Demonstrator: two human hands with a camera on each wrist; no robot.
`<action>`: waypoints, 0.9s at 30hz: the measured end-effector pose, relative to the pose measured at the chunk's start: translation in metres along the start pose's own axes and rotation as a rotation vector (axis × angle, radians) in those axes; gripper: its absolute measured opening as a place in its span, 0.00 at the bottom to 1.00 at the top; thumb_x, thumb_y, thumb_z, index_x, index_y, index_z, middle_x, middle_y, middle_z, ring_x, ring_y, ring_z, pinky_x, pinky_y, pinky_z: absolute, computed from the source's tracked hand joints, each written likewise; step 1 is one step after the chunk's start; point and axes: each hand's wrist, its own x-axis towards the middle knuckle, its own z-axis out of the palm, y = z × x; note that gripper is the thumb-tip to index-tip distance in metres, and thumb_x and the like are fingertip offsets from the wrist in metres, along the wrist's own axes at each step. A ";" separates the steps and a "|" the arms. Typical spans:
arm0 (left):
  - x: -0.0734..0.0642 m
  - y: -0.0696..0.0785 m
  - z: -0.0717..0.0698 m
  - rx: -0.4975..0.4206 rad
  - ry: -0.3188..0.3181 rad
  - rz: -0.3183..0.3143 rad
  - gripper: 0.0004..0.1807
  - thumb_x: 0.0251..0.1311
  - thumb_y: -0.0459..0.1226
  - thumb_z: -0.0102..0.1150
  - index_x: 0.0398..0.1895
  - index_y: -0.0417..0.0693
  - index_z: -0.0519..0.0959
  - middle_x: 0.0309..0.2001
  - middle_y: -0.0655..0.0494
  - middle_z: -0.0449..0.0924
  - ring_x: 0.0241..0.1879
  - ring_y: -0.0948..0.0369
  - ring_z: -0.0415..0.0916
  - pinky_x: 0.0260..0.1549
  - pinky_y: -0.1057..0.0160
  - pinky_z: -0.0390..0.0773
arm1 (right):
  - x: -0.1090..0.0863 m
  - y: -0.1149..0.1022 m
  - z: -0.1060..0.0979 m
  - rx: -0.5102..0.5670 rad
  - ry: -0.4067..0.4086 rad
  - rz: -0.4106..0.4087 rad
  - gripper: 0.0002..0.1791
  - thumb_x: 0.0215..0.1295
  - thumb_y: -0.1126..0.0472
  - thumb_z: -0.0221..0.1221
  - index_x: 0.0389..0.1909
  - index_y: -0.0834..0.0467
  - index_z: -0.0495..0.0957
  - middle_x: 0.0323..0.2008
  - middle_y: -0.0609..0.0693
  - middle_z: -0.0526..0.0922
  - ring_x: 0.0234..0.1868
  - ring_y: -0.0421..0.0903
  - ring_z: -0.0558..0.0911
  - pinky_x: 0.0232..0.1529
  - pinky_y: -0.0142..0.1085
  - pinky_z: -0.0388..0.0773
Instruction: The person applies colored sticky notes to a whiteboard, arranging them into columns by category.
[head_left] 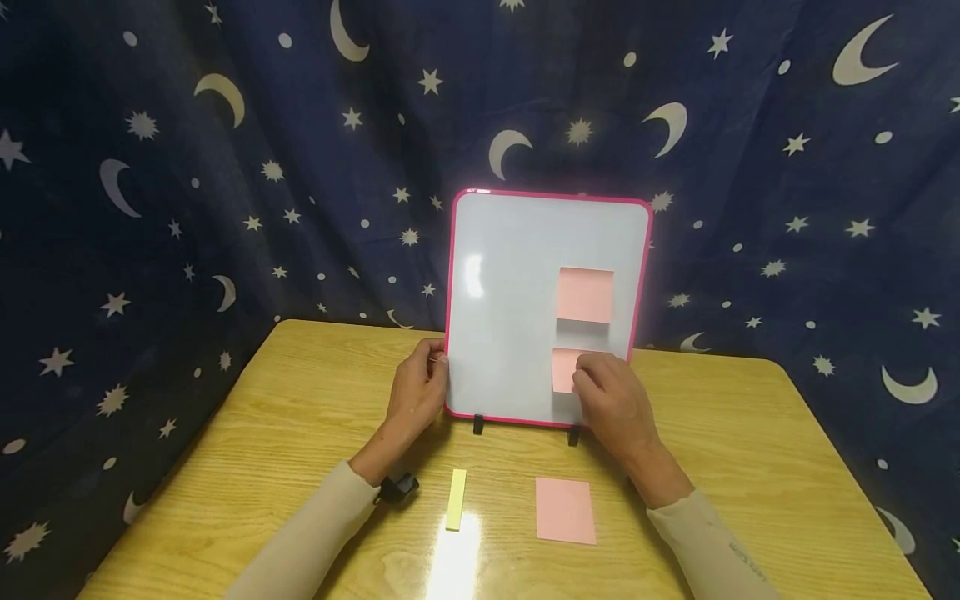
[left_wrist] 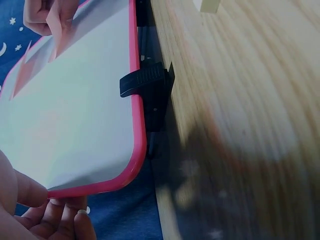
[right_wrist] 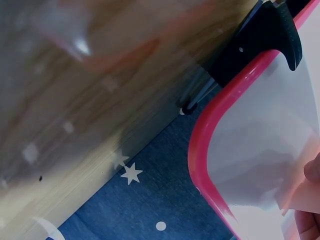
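Observation:
A whiteboard (head_left: 510, 250) with a pink rim stands tilted back on a black stand. My left hand (head_left: 416, 387) grips its lower left edge, thumb in front and fingers behind, as the left wrist view shows. At the lower right of the board, my right hand (head_left: 618, 408) pinches a pink sticky note (head_left: 564, 371) between thumb and fingers. Part of this note is hidden by the hand in the head view; the right wrist view shows its free edge (right_wrist: 300, 197) bent off the board. Directly above it, another pink sticky note (head_left: 585, 294) is stuck on, its bottom edge lifted.
Two black stand hooks (head_left: 478, 425) hold the board's bottom rim. On the wooden table (head_left: 697, 433) in front lie a narrow yellow sticky strip (head_left: 456, 500) and a square pink sticky note pad (head_left: 566, 510). A dark blue star-and-moon curtain (head_left: 420, 158) hangs behind.

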 end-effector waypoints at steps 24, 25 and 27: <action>0.000 0.000 0.001 0.012 -0.016 -0.003 0.15 0.78 0.35 0.50 0.60 0.39 0.79 0.43 0.48 0.83 0.37 0.55 0.77 0.39 0.58 0.77 | -0.003 0.003 -0.003 0.043 -0.050 0.043 0.04 0.53 0.74 0.57 0.28 0.63 0.75 0.38 0.58 0.80 0.38 0.59 0.78 0.41 0.51 0.78; 0.000 0.000 0.001 0.014 -0.015 -0.001 0.15 0.78 0.35 0.50 0.60 0.39 0.79 0.43 0.48 0.83 0.38 0.55 0.77 0.39 0.58 0.77 | -0.003 0.003 -0.003 0.044 -0.051 0.043 0.03 0.53 0.73 0.57 0.29 0.64 0.75 0.38 0.59 0.80 0.38 0.59 0.78 0.41 0.51 0.78; 0.000 0.001 0.000 0.014 -0.014 -0.001 0.15 0.78 0.35 0.51 0.60 0.39 0.79 0.43 0.48 0.83 0.37 0.55 0.77 0.39 0.58 0.77 | -0.004 0.002 -0.003 0.041 -0.060 0.046 0.03 0.55 0.72 0.56 0.31 0.64 0.77 0.38 0.59 0.80 0.39 0.59 0.77 0.41 0.51 0.77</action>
